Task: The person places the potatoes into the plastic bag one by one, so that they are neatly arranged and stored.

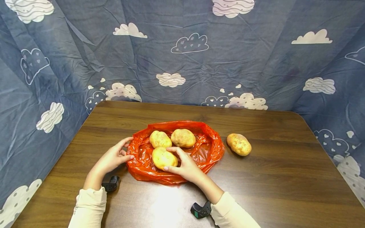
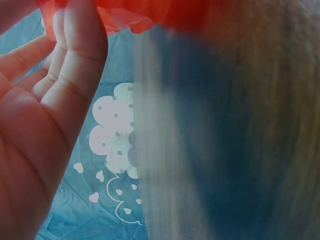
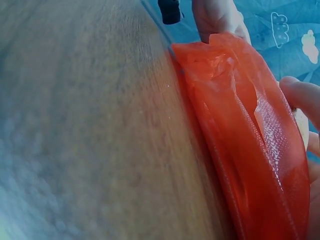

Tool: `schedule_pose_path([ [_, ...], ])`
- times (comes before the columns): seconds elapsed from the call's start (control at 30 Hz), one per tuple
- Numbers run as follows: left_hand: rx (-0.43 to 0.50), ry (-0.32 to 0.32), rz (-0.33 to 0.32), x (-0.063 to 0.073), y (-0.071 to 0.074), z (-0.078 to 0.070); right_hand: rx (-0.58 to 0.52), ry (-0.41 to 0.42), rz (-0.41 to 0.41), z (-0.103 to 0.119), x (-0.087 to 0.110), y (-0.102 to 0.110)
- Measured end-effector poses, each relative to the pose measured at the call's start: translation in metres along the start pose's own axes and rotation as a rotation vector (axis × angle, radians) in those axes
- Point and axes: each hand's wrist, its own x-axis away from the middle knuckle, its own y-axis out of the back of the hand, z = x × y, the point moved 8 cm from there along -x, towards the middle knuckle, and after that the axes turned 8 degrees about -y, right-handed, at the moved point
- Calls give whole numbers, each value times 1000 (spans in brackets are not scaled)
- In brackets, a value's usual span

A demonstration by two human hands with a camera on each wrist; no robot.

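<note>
A red plastic bag [image 1: 211, 155] lies spread wide on the table, its rim rolled out around two potatoes at the back, one on the left [image 1: 160, 139] and one on the right [image 1: 183, 138]. In front of them is a third potato [image 1: 164, 159], which my right hand [image 1: 185, 165] grips from its right side, thumb in front and forefinger over the top. My left hand [image 1: 112, 157] is at the bag's left rim, thumb and forefinger apart and touching the plastic. The left wrist view shows its fingers [image 2: 75, 55] rather straight beside the red film.
Another potato [image 1: 239, 144] lies on the brown wooden table [image 1: 285, 177], right of the bag. Black devices sit at the left wrist [image 1: 111, 184] and right wrist [image 1: 201, 210]. A blue cloud-patterned cloth [image 1: 159, 63] hangs behind the table and at its sides.
</note>
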Motion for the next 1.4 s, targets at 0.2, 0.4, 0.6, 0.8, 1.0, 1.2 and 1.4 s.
schedule_pose_path([
  [0.2,-2,1,-2,-1,0,0,-88,-59,41,16,3,1],
  [0.4,-10,4,4,-3,-1,2,-102,-70,62,17,4,1],
  [0.6,-16,4,6,-3,-1,3,-136,-96,67,16,3,2],
  [0.8,-10,8,6,-3,-1,3,-147,-86,49,18,4,4],
  [1.0,-3,13,6,-3,-2,3,-180,-40,34,22,3,8],
  [1.2,-5,14,4,-3,-2,4,-176,19,2,29,5,15],
  [1.4,-4,13,5,-2,-2,2,-153,58,-40,37,9,23],
])
